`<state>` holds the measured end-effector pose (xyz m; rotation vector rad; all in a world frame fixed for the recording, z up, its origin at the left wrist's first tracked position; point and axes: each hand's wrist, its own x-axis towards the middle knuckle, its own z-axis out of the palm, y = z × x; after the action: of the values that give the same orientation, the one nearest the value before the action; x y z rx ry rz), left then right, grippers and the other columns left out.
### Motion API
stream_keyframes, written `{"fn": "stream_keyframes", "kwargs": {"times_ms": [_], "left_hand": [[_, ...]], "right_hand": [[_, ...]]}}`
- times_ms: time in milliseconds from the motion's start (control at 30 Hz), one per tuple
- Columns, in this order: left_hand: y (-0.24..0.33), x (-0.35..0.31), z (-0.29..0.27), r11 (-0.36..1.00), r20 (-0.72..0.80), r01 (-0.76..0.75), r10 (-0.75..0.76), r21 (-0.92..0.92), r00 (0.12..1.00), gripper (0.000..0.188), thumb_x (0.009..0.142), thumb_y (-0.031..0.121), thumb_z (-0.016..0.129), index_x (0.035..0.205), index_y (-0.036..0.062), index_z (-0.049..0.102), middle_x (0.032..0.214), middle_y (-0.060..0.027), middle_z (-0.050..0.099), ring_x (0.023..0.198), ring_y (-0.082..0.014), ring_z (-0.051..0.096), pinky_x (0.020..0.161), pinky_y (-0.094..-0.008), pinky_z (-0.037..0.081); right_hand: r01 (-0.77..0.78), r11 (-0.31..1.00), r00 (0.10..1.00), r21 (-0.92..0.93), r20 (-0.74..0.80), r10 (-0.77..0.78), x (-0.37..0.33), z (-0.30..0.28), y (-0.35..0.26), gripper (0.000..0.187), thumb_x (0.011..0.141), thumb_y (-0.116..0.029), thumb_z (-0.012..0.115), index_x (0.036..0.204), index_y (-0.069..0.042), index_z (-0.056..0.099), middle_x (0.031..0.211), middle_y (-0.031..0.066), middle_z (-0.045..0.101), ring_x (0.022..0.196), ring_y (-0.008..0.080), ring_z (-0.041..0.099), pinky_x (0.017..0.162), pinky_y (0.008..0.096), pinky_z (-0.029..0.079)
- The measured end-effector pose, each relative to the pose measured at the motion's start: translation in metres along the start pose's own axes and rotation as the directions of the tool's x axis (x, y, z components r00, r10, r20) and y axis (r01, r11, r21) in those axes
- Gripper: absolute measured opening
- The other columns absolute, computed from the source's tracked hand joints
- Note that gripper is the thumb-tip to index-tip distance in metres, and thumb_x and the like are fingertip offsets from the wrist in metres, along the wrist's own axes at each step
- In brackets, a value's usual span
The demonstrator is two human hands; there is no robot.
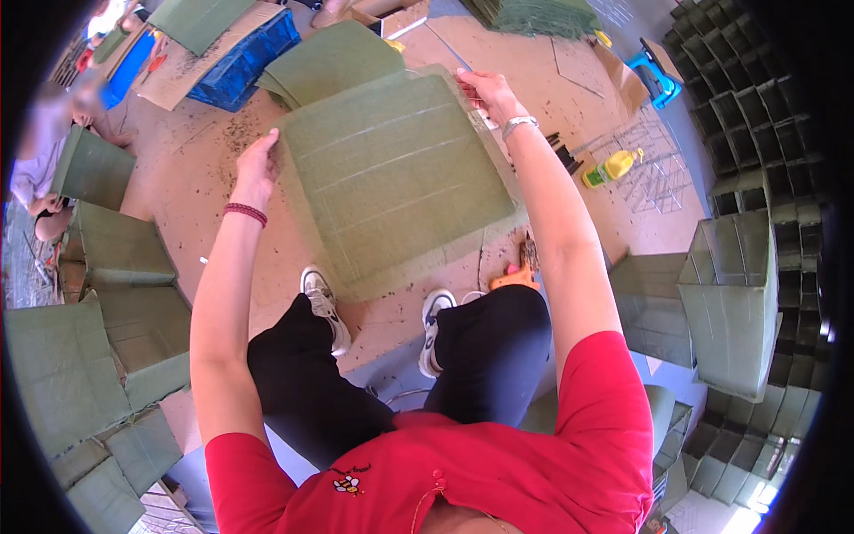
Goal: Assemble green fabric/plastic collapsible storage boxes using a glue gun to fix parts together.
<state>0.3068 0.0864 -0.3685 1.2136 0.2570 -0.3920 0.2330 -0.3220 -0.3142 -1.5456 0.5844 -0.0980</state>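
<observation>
A large, flat green mesh panel [400, 178] with pale straight lines across it is held out in front of me, above the floor and my shoes. My left hand [258, 165] pinches its left edge, thumb up, a dark red bracelet at the wrist. At the far right corner my right hand [491, 93] is closed on the panel's edge; its fingertips are partly hidden. Just beyond lies another piece of green mesh [342, 62], partly covered by the panel. Near the panel's close right corner, an orange glue gun [519, 274] rests on the floor by my knee.
A yellow bottle [612, 167] lies beside wire grids [656, 182] on the right. Farther off are a blue stool [656, 80] and a blue crate [245, 71]. Green mesh boxes [729, 285] are stacked at right, more boxes [120, 245] at left, near another person [40, 165].
</observation>
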Motion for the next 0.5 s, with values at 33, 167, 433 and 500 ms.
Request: {"fn": "stream_keyframes", "kwargs": {"times_ms": [33, 167, 433, 500], "left_hand": [[0.001, -0.002, 0.001, 0.999, 0.001, 0.043, -0.043, -0.007, 0.999, 0.018, 0.08, 0.023, 0.07, 0.089, 0.0095, 0.063, 0.09, -0.0033, 0.066, 0.082, -0.0162, 0.061, 0.074, -0.0301, 0.048], [0.013, -0.032, 0.01, 0.981, 0.007, 0.184, -0.185, 0.061, 0.983, 0.036, 0.081, 0.032, 0.069, 0.104, 0.0074, 0.059, 0.108, -0.0056, 0.062, 0.099, -0.0187, 0.056, 0.084, -0.0329, 0.045], [0.017, -0.147, -0.006, 0.531, 0.254, -0.406, 0.337, 0.744, 0.907, 0.028, 0.079, 0.034, 0.07, 0.081, 0.0078, 0.061, 0.08, 0.0024, 0.058, 0.067, -0.0142, 0.055, 0.057, -0.0274, 0.043], [0.01, -0.212, 0.034, 0.141, 0.651, -0.744, 0.396, 0.653, 0.647, 0.029, 0.074, 0.032, 0.073, 0.077, 0.0071, 0.059, 0.072, 0.0013, 0.053, 0.062, -0.0163, 0.053, 0.053, -0.0288, 0.041]], "right_hand": [[-0.011, 1.0, 1.0, -0.003, -0.011, 0.011, -0.005, -0.007, 0.006, 0.022, 0.08, -0.025, 0.069, 0.086, -0.004, 0.066, 0.072, 0.0002, 0.062, 0.061, 0.008, 0.055, 0.052, 0.0219, 0.044], [-0.016, 1.0, 0.998, -0.007, 0.054, 0.016, -0.041, -0.048, 0.034, 0.025, 0.085, -0.028, 0.064, 0.085, -0.003, 0.064, 0.072, 0.0003, 0.06, 0.061, 0.0087, 0.054, 0.052, 0.022, 0.043], [-0.127, 0.988, 0.973, 0.087, 0.203, 0.107, -0.182, -0.094, 0.092, 0.037, 0.089, -0.041, 0.056, 0.092, -0.004, 0.061, 0.078, 0.0008, 0.061, 0.07, 0.01, 0.056, 0.063, 0.0245, 0.044], [-0.158, 0.973, 0.964, 0.166, 0.24, 0.116, -0.2, -0.102, 0.1, 0.037, 0.088, -0.041, 0.057, 0.093, -0.005, 0.061, 0.078, 0.0006, 0.061, 0.07, 0.0103, 0.057, 0.063, 0.0248, 0.045]]}}
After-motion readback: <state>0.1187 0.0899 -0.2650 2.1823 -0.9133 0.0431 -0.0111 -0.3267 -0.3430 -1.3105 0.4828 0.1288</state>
